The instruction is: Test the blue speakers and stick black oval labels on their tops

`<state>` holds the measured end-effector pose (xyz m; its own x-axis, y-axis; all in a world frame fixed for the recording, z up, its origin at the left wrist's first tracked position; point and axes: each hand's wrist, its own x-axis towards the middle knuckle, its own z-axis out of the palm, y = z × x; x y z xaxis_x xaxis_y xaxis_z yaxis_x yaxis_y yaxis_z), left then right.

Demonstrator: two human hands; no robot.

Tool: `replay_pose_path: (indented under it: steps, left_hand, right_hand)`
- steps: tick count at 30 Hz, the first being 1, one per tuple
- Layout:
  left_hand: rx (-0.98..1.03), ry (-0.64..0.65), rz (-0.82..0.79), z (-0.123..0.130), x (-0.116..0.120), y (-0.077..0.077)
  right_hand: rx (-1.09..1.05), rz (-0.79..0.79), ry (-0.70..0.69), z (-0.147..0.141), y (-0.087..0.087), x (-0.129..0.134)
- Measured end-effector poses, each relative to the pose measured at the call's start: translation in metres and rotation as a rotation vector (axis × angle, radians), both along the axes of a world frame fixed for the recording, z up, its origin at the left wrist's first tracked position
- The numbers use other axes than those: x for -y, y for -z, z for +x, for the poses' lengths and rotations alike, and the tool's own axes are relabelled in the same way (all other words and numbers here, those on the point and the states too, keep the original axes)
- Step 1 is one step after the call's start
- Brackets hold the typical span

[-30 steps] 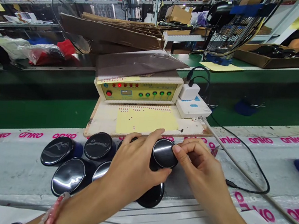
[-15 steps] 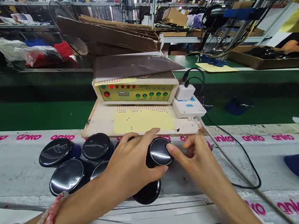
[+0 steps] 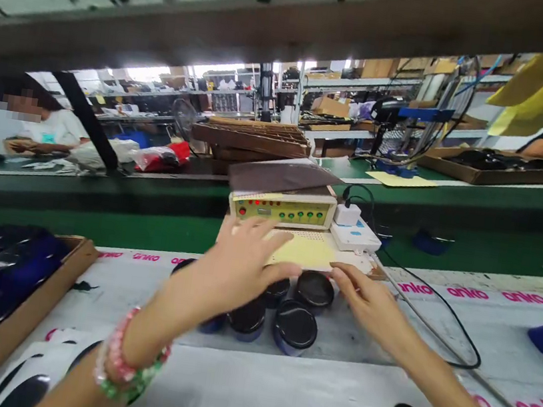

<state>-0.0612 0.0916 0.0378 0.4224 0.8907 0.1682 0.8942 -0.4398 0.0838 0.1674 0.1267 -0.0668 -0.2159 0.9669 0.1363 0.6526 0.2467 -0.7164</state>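
Note:
Several round pieces with glossy black tops and blue sides stand together on the grey plastic-covered bench; one black-topped piece (image 3: 295,327) is at the front right of the group. My left hand (image 3: 243,263) hovers over the left part of the group, fingers spread and holding nothing, and hides some pieces. Beside the back right piece (image 3: 314,290) is my right hand (image 3: 364,297), its thumb and fingers apart at that piece's right edge, with nothing held.
A control box (image 3: 283,212) with lit buttons stands behind the pieces, beside a white power strip (image 3: 355,235) with cables. A cardboard box (image 3: 34,311) of blue and black pieces is at the left. Across the green belt, a person (image 3: 55,126) sits at far left.
My left hand has come off the black-topped piece and risen, its fingers spreading. My right hand has drawn away from that piece's top. The view has tilted up and shifted left.

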Motion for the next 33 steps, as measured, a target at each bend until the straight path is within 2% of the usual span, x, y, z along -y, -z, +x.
replay_pose_path:
  steps: [2, 4, 6, 9, 12, 15, 19, 24, 28, 33]
  left_hand:
    - [-0.037, -0.054, -0.102, -0.029, 0.007, -0.028]
    - [-0.131, -0.12, -0.265, -0.059, 0.012, -0.036]
    - [-0.204, -0.163, -0.392, -0.083, 0.013, -0.024]
    - [-0.194, -0.173, -0.453, -0.103, 0.01, 0.012]
    - [-0.162, -0.185, -0.456, -0.101, -0.001, 0.038]
    - [-0.171, -0.201, -0.493, -0.087, -0.014, 0.049]
    - [-0.188, -0.163, -0.514, -0.078, -0.028, 0.052]
    - [-0.134, -0.109, -0.519, -0.092, -0.035, 0.054]
    - [-0.068, -0.078, -0.504, -0.102, -0.032, 0.054]
    - [-0.05, -0.139, -0.41, -0.108, -0.021, 0.055]
  right_hand:
    - [0.079, 0.046, -0.114, 0.006, -0.008, 0.007]
    - [0.234, 0.085, -0.285, 0.008, -0.014, 0.013]
    - [0.395, 0.104, -0.42, 0.007, -0.02, 0.016]
    - [0.486, 0.108, -0.468, -0.004, -0.028, 0.011]
    - [0.525, 0.074, -0.501, -0.027, -0.036, -0.003]
    - [0.573, -0.007, -0.572, -0.051, -0.039, -0.02]
    - [0.611, -0.061, -0.626, -0.065, -0.042, -0.031]
    - [0.582, -0.012, -0.67, -0.062, -0.047, -0.028]
    - [0.575, 0.017, -0.64, -0.065, -0.044, -0.029]
    - [0.544, 0.069, -0.578, -0.067, -0.04, -0.037]
